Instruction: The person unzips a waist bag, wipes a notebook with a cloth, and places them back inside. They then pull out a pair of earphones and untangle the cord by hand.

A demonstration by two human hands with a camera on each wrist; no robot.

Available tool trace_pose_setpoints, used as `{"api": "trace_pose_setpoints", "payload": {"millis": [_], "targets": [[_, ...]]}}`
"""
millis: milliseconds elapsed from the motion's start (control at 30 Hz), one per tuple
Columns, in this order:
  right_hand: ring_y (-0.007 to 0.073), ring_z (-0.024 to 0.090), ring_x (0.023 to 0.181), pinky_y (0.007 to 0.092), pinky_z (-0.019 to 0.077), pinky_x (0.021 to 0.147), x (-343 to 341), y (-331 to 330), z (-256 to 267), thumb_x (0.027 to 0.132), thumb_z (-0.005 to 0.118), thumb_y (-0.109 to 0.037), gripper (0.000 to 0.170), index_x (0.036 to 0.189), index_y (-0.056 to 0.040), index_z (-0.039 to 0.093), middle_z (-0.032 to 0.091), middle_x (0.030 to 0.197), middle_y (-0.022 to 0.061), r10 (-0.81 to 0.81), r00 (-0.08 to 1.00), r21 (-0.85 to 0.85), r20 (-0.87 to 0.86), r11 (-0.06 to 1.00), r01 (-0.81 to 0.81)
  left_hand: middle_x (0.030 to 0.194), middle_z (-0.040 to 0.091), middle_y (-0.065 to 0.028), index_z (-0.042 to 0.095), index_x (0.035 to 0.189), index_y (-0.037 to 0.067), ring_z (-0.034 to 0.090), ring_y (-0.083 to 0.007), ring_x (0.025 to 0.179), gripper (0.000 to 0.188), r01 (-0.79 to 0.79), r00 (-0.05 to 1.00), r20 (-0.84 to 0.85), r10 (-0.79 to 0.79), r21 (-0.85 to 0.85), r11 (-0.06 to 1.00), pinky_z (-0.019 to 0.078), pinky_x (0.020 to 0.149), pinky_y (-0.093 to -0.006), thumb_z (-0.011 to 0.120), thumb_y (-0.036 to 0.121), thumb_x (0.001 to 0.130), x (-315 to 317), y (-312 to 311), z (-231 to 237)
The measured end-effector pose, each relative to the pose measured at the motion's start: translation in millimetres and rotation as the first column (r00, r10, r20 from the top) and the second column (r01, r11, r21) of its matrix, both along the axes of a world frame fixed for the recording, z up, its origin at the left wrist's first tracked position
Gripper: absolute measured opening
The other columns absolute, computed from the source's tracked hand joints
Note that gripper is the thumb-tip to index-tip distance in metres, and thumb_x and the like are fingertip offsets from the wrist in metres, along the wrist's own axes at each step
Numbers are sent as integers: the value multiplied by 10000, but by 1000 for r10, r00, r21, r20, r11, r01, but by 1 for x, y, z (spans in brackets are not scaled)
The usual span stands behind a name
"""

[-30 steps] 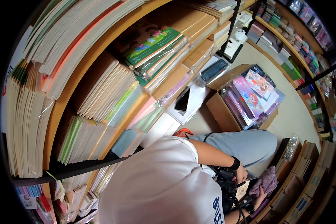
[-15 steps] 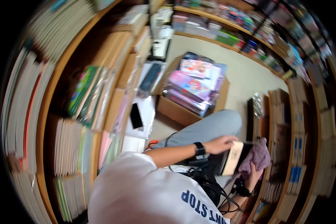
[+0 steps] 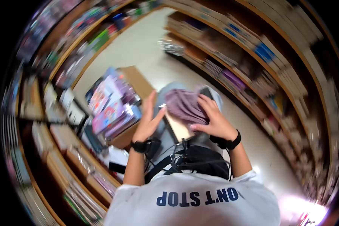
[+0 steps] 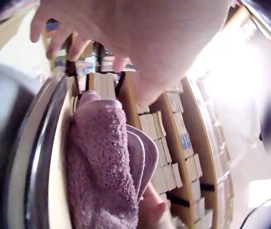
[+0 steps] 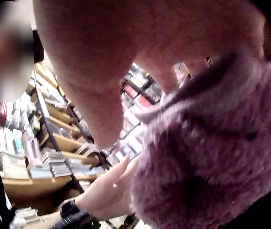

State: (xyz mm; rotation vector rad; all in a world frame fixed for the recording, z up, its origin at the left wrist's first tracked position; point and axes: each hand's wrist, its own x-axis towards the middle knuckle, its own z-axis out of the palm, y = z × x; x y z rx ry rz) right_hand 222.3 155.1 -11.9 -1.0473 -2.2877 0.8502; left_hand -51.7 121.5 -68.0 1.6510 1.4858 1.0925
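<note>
I see the right hand (image 3: 219, 121) gripping the cloth (image 3: 182, 104) over the book (image 3: 180, 127), likely to hold its folds together. The left hand (image 3: 146, 121) is spread wide beside the book, contact unclear; the lap (image 3: 160, 140) seems its support.

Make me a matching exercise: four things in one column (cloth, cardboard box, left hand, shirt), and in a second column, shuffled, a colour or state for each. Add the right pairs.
Column one
1. Cloth
2. Cardboard box
3. Left hand
4. Shirt

Column two
a. Open, holding nothing
b. White, worn on the upper body
c. Purple, held by the right hand
d. Brown, with colourful items piled in it

Right pairs: 1-c; 2-d; 3-a; 4-b
</note>
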Motion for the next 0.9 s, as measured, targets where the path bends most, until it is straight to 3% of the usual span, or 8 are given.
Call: {"api": "trace_pose_setpoints", "payload": {"millis": [133,200,233,300,467,600,800,900], "targets": [[223,590,921,317,466,805,72,-11,-20,857,669,-241,294,1066,-39,625,640,1034,87,-616,737,-197,-279,788,584,1476,297,-218,365,1445,112,291,-415,1351,805,251,942,-280,-184,228,941,221,1118,-488,739,332,768,14,15,62],[222,611,796,317,486,737,116,-34,-50,865,632,-227,226,965,-25,651,668,884,105,-699,710,-218,86,682,698,1496,266,-221,422,1428,190,262,-453,1356,833,371,883,-390,-261,239,897,209,1097,-569,782,393,705,35,24,72],[232,619,711,328,497,686,126,-52,-52,865,601,-211,199,894,-26,667,671,796,128,-581,747,-244,323,712,659,1504,259,-210,445,1418,219,229,-453,1375,876,405,829,-484,-279,179,897,179,1088,-621,806,435,650,46,25,74],[234,644,722,334,501,692,152,-96,-94,851,622,-209,193,909,-33,677,678,783,135,-287,924,-436,254,818,375,1500,277,-183,470,1394,211,240,-438,1372,913,455,720,-632,-287,118,882,182,1098,-607,824,440,584,63,23,65],[180,609,741,312,492,703,135,-183,-94,880,648,-192,176,958,-35,640,654,791,62,-491,849,-719,194,518,464,1505,285,-121,472,1391,274,186,-438,1396,970,474,622,-712,-325,12,880,154,1057,-696,838,504,522,70,18,33],[107,542,727,277,466,663,132,-237,-105,900,637,-154,157,1009,-53,585,604,813,28,-581,796,-653,169,539,532,1512,282,-120,470,1388,266,172,-442,1401,1033,465,599,-746,-293,26,885,141,1038,-731,840,554,467,72,9,29],[117,546,751,277,475,696,116,-280,-73,847,683,-173,243,1028,-55,571,586,846,48,-781,610,-740,134,331,586,1519,285,-114,476,1383,257,184,-441,1399,1006,457,622,-756,-203,140,878,154,1053,-699,829,470,466,65,-4,7],[167,564,801,297,474,735,106,-290,-37,796,657,-83,216,991,-39,578,578,861,64,-624,749,-763,224,365,533,1517,294,-110,477,1381,247,191,-433,1400,1007,466,657,-735,-167,222,857,173,1061,-673,828,476,465,62,-7,-1]]}}
